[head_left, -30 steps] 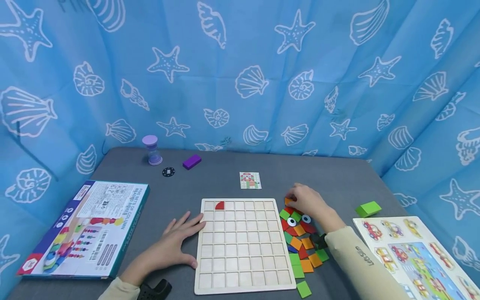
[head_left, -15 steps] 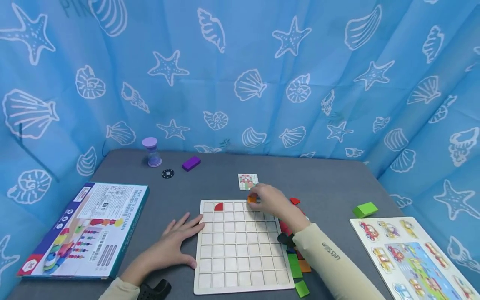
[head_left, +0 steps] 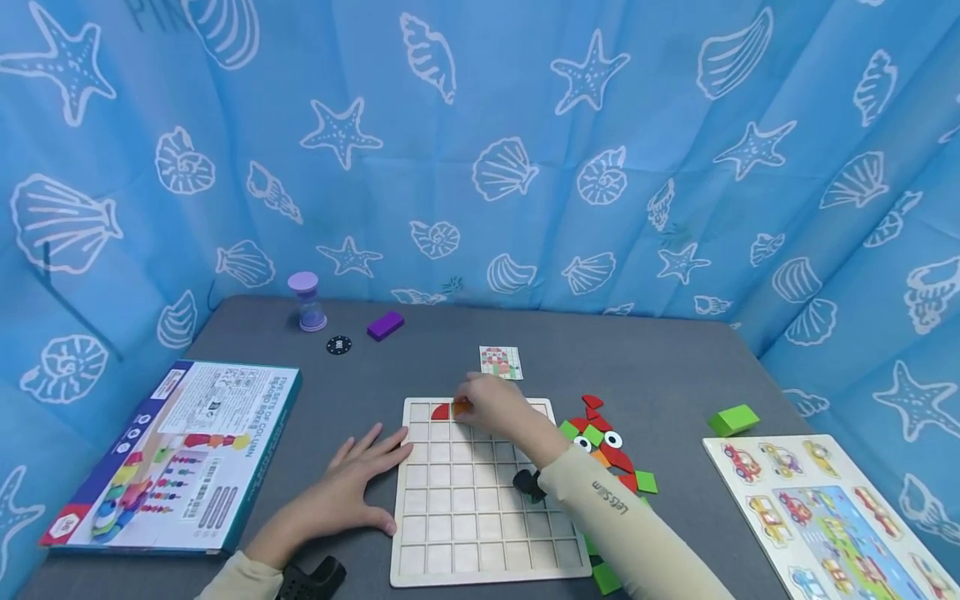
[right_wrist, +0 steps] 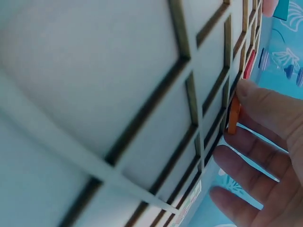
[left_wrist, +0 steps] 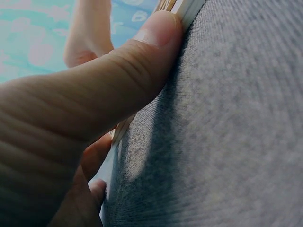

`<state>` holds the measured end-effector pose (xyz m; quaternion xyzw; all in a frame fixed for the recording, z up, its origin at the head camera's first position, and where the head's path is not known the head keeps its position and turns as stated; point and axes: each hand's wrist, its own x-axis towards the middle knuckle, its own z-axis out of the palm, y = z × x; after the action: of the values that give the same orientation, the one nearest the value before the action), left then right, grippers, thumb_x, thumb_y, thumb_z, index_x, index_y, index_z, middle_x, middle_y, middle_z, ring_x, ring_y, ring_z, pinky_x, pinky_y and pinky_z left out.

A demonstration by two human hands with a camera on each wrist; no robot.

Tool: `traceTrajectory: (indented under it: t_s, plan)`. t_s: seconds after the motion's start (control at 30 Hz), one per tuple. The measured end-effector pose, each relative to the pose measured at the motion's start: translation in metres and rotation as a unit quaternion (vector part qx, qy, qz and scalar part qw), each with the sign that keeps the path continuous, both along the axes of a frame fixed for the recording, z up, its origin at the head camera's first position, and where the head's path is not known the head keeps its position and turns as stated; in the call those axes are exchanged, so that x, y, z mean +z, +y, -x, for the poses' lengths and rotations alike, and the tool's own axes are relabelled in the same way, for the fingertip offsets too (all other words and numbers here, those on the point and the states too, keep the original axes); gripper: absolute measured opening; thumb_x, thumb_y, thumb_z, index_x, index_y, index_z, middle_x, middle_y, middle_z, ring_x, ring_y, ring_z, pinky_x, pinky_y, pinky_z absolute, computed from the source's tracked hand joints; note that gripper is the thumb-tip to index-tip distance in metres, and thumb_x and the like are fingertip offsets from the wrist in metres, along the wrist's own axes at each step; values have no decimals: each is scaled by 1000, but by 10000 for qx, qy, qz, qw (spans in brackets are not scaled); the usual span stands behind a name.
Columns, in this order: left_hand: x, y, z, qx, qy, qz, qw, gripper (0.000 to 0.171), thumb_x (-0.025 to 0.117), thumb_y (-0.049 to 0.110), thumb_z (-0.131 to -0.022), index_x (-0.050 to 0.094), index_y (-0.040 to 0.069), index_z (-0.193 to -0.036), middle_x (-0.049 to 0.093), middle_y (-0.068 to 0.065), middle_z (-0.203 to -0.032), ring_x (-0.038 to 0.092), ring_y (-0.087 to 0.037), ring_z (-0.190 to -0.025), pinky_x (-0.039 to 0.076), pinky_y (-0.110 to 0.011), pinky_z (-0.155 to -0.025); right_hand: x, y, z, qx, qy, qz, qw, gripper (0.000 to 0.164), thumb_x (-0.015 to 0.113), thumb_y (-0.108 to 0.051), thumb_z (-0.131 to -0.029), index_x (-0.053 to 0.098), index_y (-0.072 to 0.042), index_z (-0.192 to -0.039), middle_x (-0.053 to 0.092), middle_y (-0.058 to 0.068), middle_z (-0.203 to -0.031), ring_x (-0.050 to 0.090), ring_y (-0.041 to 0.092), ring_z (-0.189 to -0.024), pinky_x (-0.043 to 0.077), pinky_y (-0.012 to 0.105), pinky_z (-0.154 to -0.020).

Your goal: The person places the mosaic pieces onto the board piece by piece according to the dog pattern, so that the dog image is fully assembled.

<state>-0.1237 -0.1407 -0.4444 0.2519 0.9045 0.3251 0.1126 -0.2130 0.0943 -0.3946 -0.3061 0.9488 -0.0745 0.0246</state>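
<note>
A wooden grid board (head_left: 442,533) lies on the grey table, with a red quarter-circle tile (head_left: 440,412) in its far row. My right hand (head_left: 495,406) pinches an orange tile (right_wrist: 234,113) between thumb and fingers, just right of the red one at the far row; whether it lies fully in a cell is hidden. Spread along the board's left edge, my left hand (head_left: 341,492) touches the rim with thumb and fingertips, the fingers fairly straight. In the left wrist view the thumb (left_wrist: 156,35) presses against the board's side.
Red, green and eye-marked tiles (head_left: 596,437) are heaped right of the board, partly under the right sleeve. Behind it lies a small pattern card (head_left: 500,362). A toy box (head_left: 180,458), hourglass (head_left: 307,302), purple block (head_left: 386,326), green block (head_left: 733,420) and picture puzzle (head_left: 817,508) surround the area.
My right hand has carried the orange tile from the heap on the right, leftward across the board to beside the red tile. The left hand has stayed at the board's edge.
</note>
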Motion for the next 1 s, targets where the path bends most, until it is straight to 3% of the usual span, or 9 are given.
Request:
traceTrajectory:
  t_s: [0.17, 0.37, 0.57, 0.73, 0.87, 1.0]
  plan:
    - [2, -1, 1, 12, 16, 11, 10000, 102, 69, 60, -51, 34, 20, -138, 21, 3, -147, 4, -32, -135, 0, -59, -100, 0, -4, -1, 29, 352, -76, 9993, 19, 69, -28, -76, 70, -18, -93, 58, -5, -83, 55, 7, -72, 45, 23, -60]
    - [1, 0, 0, 37, 26, 25, 10000, 103, 68, 61, -51, 34, 20, -138, 21, 3, -147, 4, -33, -135, 0, -60, -100, 2, 1, 0, -100, 194, -24, 9998, 26, 69, -31, -76, 69, -19, -98, 59, -5, -87, 55, 8, -73, 44, 23, -60]
    - [1, 2, 0, 52, 23, 96, 9999, 103, 69, 61, -50, 34, 21, -138, 21, 4, -147, 4, -31, -136, 0, -59, -101, 11, 57, 5, -864, 8, 297, 9958, 28, 67, -23, -78, 66, -15, -105, 62, 2, -104, 58, 19, -96, 48, 37, -78]
    - [1, 1, -2, 59, 77, 94, 9999, 104, 69, 61, -49, 35, 19, -138, 22, 3, -147, 5, -32, -135, 0, -59, -100, 9, 120, 8, -1583, -58, 224, 9871, 25, 66, -14, -79, 66, -13, -104, 60, 6, -102, 58, 22, -92, 48, 40, -77]
    - [0, 1, -2, 44, 137, 29, 9999, 104, 68, 62, -50, 35, 19, -138, 22, 3, -147, 5, -33, -135, 0, -60, -100, 8, 154, 6, -1805, -326, 131, 9829, 27, 63, -9, -80, 65, -11, -106, 58, 11, -102, 55, 26, -91, 47, 44, -79]
    - [-2, 0, -1, 46, 197, -32, 9998, 103, 68, 62, -50, 34, 20, -138, 22, 3, -147, 5, -32, -135, -1, -60, -99, 8, 167, 5, -1760, -594, 200, 9824, 27, 61, -5, -80, 65, -10, -107, 57, 13, -103, 51, 27, -91, 46, 46, -80]
